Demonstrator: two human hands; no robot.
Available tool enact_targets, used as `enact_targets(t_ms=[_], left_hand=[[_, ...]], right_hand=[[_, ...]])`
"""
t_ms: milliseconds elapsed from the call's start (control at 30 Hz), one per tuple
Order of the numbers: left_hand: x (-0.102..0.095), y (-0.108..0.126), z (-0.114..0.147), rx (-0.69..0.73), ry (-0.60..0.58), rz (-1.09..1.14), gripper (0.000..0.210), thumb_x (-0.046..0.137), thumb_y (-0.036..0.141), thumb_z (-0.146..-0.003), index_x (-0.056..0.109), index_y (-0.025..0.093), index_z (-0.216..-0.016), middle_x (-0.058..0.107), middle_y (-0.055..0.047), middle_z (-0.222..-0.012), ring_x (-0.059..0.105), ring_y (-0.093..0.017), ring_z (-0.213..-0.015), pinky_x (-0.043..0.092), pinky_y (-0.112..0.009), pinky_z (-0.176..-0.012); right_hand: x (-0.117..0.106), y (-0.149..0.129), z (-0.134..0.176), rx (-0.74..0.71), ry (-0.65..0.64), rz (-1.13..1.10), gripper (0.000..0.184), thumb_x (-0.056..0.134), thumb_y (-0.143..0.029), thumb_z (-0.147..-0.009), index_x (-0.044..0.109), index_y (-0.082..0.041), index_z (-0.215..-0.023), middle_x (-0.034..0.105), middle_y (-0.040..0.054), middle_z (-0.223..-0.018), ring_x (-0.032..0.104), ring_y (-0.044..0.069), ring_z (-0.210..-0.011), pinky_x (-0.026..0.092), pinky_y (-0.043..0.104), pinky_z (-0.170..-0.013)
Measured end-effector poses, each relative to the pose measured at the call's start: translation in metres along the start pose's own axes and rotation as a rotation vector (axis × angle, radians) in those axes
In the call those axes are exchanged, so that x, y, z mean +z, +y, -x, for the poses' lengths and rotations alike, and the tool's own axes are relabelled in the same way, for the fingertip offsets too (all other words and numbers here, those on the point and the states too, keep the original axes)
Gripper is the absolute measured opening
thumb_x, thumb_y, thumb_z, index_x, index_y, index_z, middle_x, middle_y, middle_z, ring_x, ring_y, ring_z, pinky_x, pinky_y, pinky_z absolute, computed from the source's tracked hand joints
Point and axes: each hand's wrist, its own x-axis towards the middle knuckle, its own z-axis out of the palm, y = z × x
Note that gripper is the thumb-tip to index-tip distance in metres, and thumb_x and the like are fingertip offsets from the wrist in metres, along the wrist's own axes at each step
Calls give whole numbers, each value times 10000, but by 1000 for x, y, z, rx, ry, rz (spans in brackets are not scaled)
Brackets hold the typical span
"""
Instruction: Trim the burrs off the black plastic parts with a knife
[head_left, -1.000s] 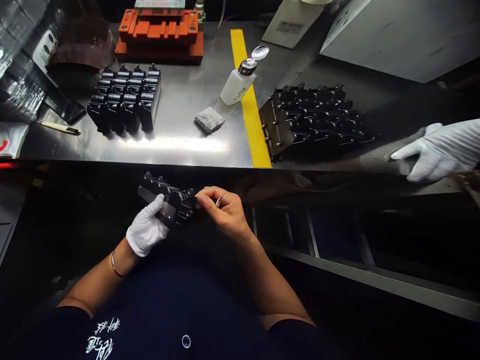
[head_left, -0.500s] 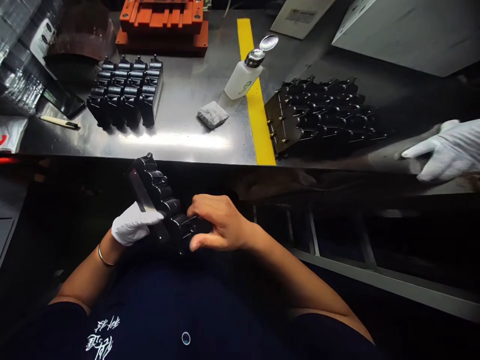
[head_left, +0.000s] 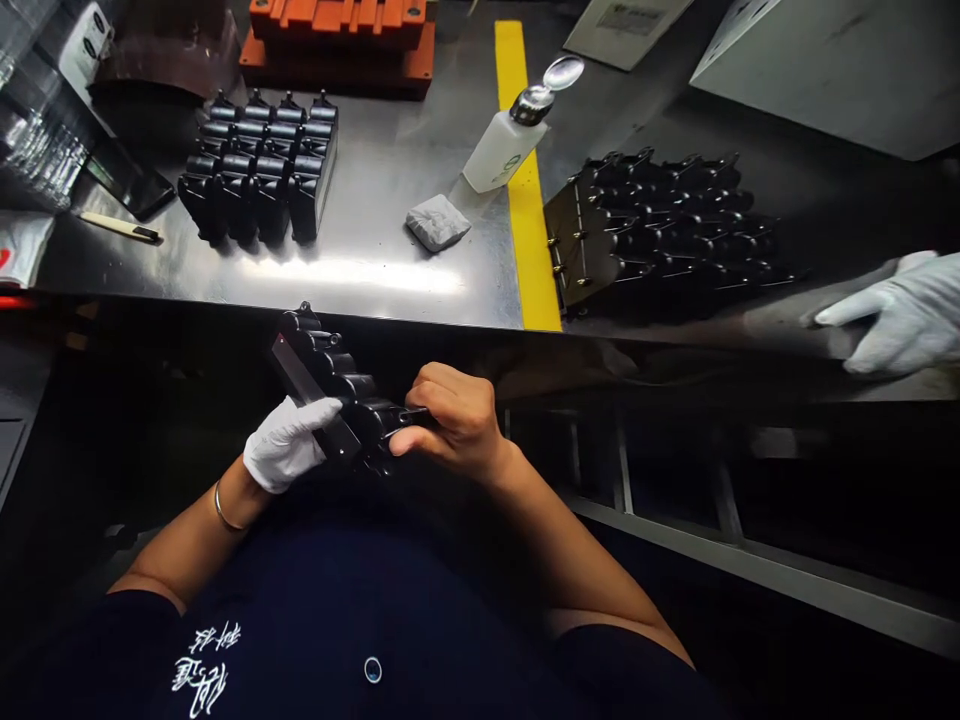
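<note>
My left hand (head_left: pixel 289 445), in a white glove, grips a long black ribbed part (head_left: pixel 349 385) by its flat side, thumb laid across it. The part is tilted in front of my body, below the bench edge. Bare, my right hand (head_left: pixel 457 415) is closed at the part's lower right end, thumb and bent fingers on a small dark projection there. Its fingertips are partly hidden. Similar black parts stand in a block (head_left: pixel 262 170) on the bench at the left.
On the steel bench (head_left: pixel 360 230) are a folded white cloth (head_left: pixel 437 222), a white flip-top bottle (head_left: pixel 499 150), a yellow tape strip (head_left: pixel 536 260), an orange fixture (head_left: pixel 337 60) and another black group (head_left: pixel 675 220). A co-worker's gloved hand (head_left: pixel 900 315) is at the right.
Both hands and the black part have shifted slightly right. My right hand has moved up, its fingers curling tighter at the part's end. The bench items appear shifted as the view moved.
</note>
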Motion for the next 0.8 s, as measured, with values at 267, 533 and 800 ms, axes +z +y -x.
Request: enact_targets(t_ms=[267, 533, 800], left_hand=[[5, -3, 0, -31, 76, 83, 365, 711, 215, -778, 669, 142, -1133, 738, -59, -922, 701, -173, -786, 575, -275, -737], [12, -4, -1, -125, 157, 207, 157, 594, 157, -863, 696, 120, -975, 735, -33, -820, 697, -136, -685, 592, -266, -740], [17, 11, -2, -241, 206, 464, 273, 397, 187, -987, 662, 133, -1017, 749, -18, -812, 729, -98, -740, 590, -143, -667]], right_hand=[[3, 4, 4, 25, -18, 62, 585, 408, -649, -898, 437, -188, -539, 417, -9, -514, 389, 99, -499, 250, 270, -487], [7, 0, 2, 90, 32, 88, 537, 371, -593, -943, 482, -193, -602, 469, 12, -557, 431, 124, -534, 329, 273, -515], [-9, 11, -9, 108, -81, -109, 351, 384, -320, -993, 579, -185, -734, 567, 25, -612, 507, 123, -554, 389, 261, -537]])
